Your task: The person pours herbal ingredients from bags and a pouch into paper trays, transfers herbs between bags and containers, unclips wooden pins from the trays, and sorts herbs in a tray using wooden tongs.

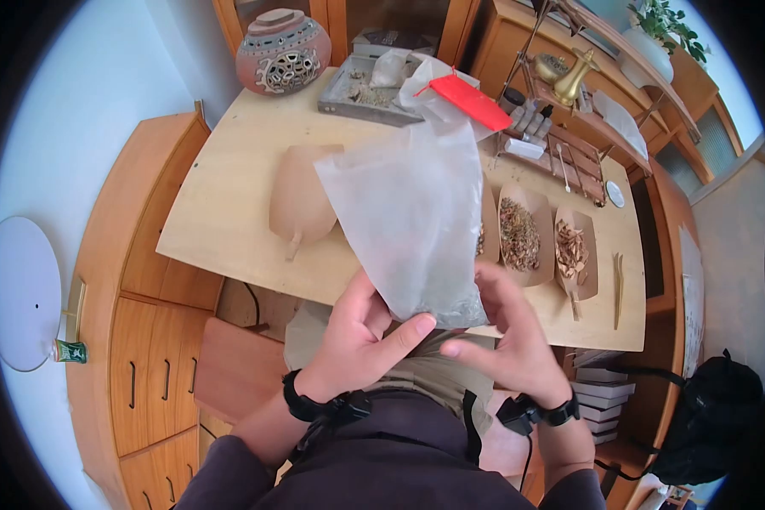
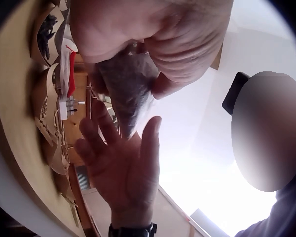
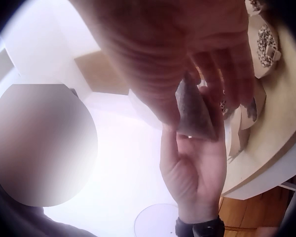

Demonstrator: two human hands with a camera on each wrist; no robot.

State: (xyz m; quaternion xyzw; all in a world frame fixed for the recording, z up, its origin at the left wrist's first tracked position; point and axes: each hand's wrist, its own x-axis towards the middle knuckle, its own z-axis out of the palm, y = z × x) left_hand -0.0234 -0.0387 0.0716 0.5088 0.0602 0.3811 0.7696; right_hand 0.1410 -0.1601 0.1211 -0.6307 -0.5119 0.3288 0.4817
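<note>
A translucent plastic bag (image 1: 416,212) stands up between the hands over the person's lap, at the table's front edge. Some greyish material shows in its lower corner. My left hand (image 1: 353,336) holds that lower end, thumb laid across the front and fingers behind. At the bag's right side is my right hand (image 1: 518,336), fingers extended by the edge and thumb held away. In the left wrist view the right hand (image 2: 121,173) shows its palm, fingers spread under the bag's pointed corner (image 2: 133,94). The right wrist view shows the bag (image 3: 193,111) over the left palm (image 3: 197,173).
Brown scoop-shaped trays hold dried herbs (image 1: 518,234) and dried slices (image 1: 572,248) on the right, near wooden tweezers (image 1: 618,293). Another brown tray (image 1: 302,191) lies left. Behind are a grey tray (image 1: 348,109), a red pouch (image 1: 467,102), a pierced pot (image 1: 285,51) and a rack (image 1: 569,161).
</note>
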